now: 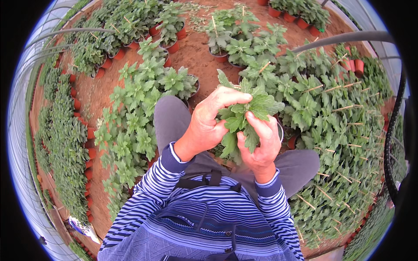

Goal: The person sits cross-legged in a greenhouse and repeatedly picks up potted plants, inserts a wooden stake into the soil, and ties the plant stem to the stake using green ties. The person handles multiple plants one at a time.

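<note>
Both my hands are at the leafy top of a potted plant (261, 101), which looks like a chrysanthemum with lobed green leaves. My left hand (209, 119) curls around its far left side, index fingertip beside the small central bud (247, 107). The left thumb tip is tucked among the leaves, and the other left fingers are mostly hidden. From the near right, my right hand (263, 140) holds the foliage. Its index fingertip lies just below the bud, and leaves pass between it and the thumb. A pale pot rim (281, 130) shows behind the right hand.
More potted plants crowd the left (137, 117) and right (303, 107), many at right with thin sticks. Reddish soil (196, 55) runs ahead. Stacked orange pots (358, 67) stand at far right. A dark hose (343, 38) arches across the upper right. My bent knees (171, 120) flank the plant.
</note>
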The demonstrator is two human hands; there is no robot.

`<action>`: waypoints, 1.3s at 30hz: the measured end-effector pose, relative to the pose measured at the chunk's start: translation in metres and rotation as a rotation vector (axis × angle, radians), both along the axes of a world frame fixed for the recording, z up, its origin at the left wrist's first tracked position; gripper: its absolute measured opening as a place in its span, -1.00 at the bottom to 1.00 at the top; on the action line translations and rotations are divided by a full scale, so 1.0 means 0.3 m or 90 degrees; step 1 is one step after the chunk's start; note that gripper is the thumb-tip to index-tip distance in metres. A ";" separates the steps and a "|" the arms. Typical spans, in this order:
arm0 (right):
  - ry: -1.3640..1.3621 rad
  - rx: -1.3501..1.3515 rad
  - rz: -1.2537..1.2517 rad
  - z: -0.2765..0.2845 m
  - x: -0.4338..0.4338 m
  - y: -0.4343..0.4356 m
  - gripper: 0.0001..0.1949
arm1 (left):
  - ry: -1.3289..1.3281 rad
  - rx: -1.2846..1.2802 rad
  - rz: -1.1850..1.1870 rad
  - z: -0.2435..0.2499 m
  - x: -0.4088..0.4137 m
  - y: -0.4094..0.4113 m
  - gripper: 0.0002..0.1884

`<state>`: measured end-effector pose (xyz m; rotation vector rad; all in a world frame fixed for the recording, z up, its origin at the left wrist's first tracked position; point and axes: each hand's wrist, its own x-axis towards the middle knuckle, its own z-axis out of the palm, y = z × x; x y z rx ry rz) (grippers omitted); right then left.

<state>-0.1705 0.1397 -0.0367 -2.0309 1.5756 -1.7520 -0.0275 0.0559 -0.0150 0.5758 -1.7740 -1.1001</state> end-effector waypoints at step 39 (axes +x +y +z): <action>-0.015 -0.030 -0.011 -0.039 0.003 0.014 -0.37 | -0.037 -0.026 -0.005 -0.017 0.007 -0.003 -0.74</action>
